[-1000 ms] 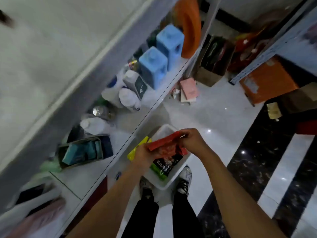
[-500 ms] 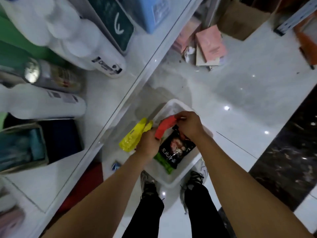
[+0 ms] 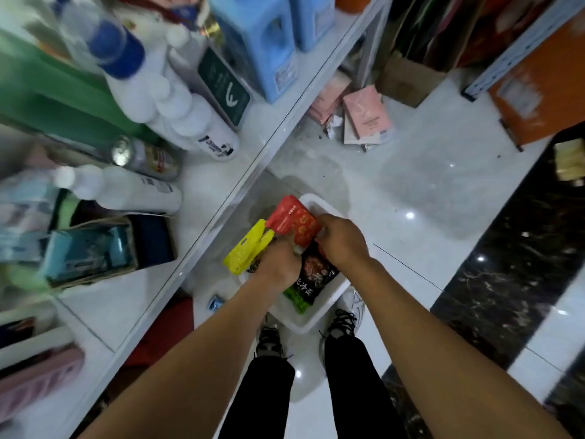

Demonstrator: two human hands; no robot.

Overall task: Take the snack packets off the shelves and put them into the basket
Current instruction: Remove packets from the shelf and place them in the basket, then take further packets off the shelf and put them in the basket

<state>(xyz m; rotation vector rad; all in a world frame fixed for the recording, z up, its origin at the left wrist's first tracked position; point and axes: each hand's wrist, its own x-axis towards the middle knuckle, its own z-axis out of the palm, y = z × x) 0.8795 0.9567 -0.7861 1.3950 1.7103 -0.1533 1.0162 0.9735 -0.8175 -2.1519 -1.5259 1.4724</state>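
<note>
A white basket [image 3: 311, 321] stands on the floor just in front of my feet. Both hands are down over it. My right hand [image 3: 343, 240] grips the near edge of a red snack packet [image 3: 292, 221], which tilts up over the basket's far end. My left hand [image 3: 280, 263] is closed next to the red packet's near corner, beside a yellow packet [image 3: 247, 248] that sticks out over the basket's left rim. What my left hand grips is hidden. A black packet with a green end [image 3: 313, 280] lies in the basket under my hands.
A white shelf [image 3: 221, 185] runs along the left with white bottles [image 3: 133, 191], a can [image 3: 145, 158], blue jugs [image 3: 256, 45] and a box of teal items [image 3: 85, 251]. Pink boxes [image 3: 367, 117], a cardboard box [image 3: 405, 80] and an orange box [image 3: 538, 87] sit on the floor beyond.
Both hands have gone down toward the basket with the red packet. The packet has turned from edge-on to face up. My head has dipped closer to the shelf.
</note>
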